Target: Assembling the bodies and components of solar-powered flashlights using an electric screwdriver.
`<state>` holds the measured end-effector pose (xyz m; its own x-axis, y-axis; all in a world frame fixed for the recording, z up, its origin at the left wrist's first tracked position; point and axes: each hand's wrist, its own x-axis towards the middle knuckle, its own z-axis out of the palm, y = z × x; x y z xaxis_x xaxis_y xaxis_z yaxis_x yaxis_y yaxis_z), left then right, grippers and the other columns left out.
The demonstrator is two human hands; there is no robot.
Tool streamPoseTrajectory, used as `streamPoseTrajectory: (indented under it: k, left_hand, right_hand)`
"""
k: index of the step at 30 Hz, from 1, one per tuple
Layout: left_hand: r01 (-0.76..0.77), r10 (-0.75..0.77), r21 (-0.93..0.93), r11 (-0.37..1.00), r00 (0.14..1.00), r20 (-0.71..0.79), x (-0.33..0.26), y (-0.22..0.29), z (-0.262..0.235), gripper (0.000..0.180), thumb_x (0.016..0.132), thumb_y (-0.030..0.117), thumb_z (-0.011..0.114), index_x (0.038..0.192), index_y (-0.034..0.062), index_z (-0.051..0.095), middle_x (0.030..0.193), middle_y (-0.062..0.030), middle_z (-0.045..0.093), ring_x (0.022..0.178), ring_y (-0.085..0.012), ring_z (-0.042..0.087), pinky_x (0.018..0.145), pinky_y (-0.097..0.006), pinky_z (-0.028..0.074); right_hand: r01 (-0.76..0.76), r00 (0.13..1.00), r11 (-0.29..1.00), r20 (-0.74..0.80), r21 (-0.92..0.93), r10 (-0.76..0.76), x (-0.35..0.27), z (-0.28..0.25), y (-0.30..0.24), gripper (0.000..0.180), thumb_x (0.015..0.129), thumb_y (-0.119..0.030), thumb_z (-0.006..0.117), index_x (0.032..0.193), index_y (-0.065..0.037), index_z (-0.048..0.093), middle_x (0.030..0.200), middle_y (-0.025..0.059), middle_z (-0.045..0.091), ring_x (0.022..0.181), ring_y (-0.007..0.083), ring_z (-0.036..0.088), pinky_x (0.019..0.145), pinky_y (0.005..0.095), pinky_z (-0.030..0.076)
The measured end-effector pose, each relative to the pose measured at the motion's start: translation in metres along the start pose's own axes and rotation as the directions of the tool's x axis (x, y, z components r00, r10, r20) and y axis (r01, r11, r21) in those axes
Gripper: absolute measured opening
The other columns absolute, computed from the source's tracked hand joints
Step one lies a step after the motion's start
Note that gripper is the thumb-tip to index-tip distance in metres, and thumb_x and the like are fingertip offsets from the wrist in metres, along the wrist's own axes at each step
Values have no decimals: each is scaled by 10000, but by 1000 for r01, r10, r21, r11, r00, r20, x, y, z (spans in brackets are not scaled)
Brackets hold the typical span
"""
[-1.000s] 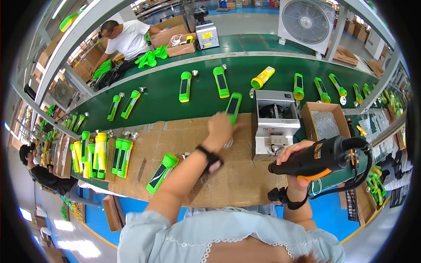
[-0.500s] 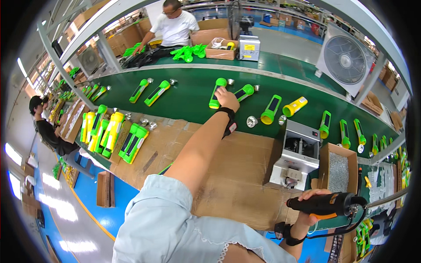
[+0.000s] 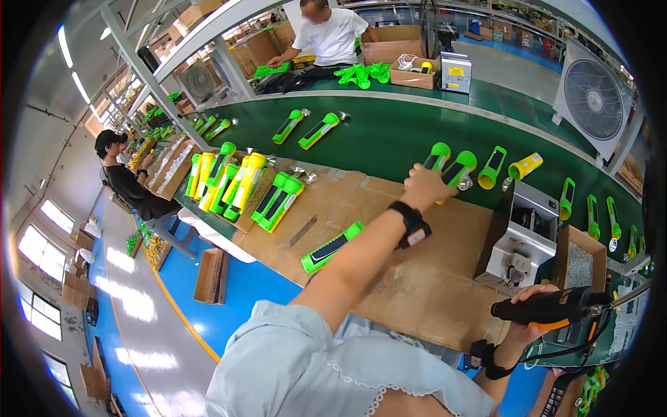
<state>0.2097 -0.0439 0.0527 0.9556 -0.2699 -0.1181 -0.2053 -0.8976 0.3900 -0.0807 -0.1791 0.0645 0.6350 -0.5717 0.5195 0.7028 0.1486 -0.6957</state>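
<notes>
My left hand (image 3: 425, 187) reaches out over the far edge of the cardboard. Its fingers are closed round the lower part of a green flashlight (image 3: 438, 156), partly hidden by the hand. A second green flashlight (image 3: 458, 168) with a dark panel lies close against it; whether my fingers also touch it, I cannot tell. My right hand (image 3: 524, 330) grips a black electric screwdriver (image 3: 549, 306) with an orange lever, level above the table's right side. Another green flashlight (image 3: 333, 249) lies on the cardboard sheet (image 3: 396, 292), beside my left forearm.
A metal machine (image 3: 521, 240) stands right of the cardboard, next to a box of screws (image 3: 580, 267). More flashlights lie along the green belt (image 3: 375, 115). A box of yellow and green flashlights (image 3: 243, 221) sits at left. A co-worker (image 3: 333, 35) sits across the belt.
My left hand has drawn the green flashlight nearer and to the right, and the second flashlight has shifted nearer too. The view has turned left, uncovering the flashlight beside my forearm.
</notes>
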Motion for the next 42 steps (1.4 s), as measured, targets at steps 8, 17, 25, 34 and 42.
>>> streamPoseTrajectory:
  k: [8, 17, 25, 34, 42]
  left_hand:
    - [-26, 30, 82, 996, 998, -56, -143, -36, 16, 577, 629, 482, 702, 1065, 112, 620, 1108, -257, 458, 1078, -426, 441, 848, -502, 420]
    - [-307, 419, 299, 904, 781, -464, -153, -96, 20, 541, 611, 340, 743, 1055, 67, 599, 1161, -262, 414, 1119, -432, 385, 920, -506, 345]
    - [-625, 632, 136, 769, 775, -13, -166, -84, 11, 408, 811, 238, 620, 1194, 168, 499, 878, -193, 519, 732, -364, 569, 610, -440, 483]
    - [-742, 752, -189, 643, 566, 339, -212, -54, -7, 492, 698, 109, 604, 1187, 131, 560, 717, -130, 598, 666, -303, 595, 583, -397, 457]
    - [-871, 874, -85, 483, 476, 99, -215, -47, 13, 504, 568, 239, 796, 1010, 90, 604, 874, -97, 577, 870, -277, 564, 744, -400, 432]
  right_hand:
    - [-7, 1000, 1000, 16, -26, 7, -8, 0, 1, 801, 570, -505, 832, 1048, -12, 420, 774, 113, 511, 701, 208, 550, 602, 289, 495]
    - [129, 992, 970, 14, -208, -129, 4, -7, -2, 799, 684, -576, 719, 1121, 22, 420, 851, 122, 507, 749, 194, 529, 618, 301, 467]
    - [320, 937, 931, -85, -176, -338, 57, -3, -16, 581, 807, -421, 649, 1081, 61, 473, 813, 172, 561, 679, 238, 544, 606, 335, 469]
    - [390, 888, 817, -60, -425, -455, 79, 26, -11, 466, 857, -399, 595, 970, 46, 516, 718, 134, 606, 552, 193, 578, 501, 276, 468]
    - [283, 941, 798, -5, -531, -337, 80, 14, 5, 359, 902, -356, 545, 951, -3, 507, 700, 106, 601, 566, 161, 579, 506, 263, 461]
